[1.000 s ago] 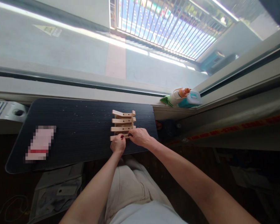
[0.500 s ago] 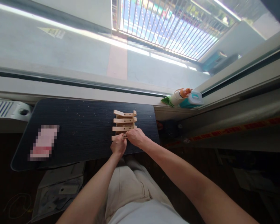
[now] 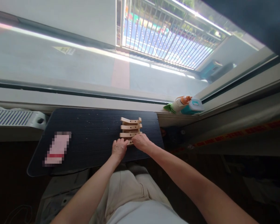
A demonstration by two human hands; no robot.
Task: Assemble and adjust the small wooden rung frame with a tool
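A small wooden rack of several pale slats [image 3: 130,127] lies on the right part of a black ridged board [image 3: 88,137]. My left hand [image 3: 118,148] rests on the rack's near left corner, fingers curled over the nearest slat. My right hand [image 3: 141,141] is closed on the nearest slat's right end, fingers pinched together. What the right fingers pinch besides the wood is too small to make out.
A pink and white blurred packet [image 3: 57,148] lies on the board's left part. A white bottle with an orange cap and a teal box [image 3: 185,105] sit on the window sill at the right. A white radiator [image 3: 14,118] stands left of the board. Beyond is a large window.
The camera view has shifted, so board and rack sit further right and lower. My left hand has slid onto the nearest slat, and my right hand stays pinched at its end.
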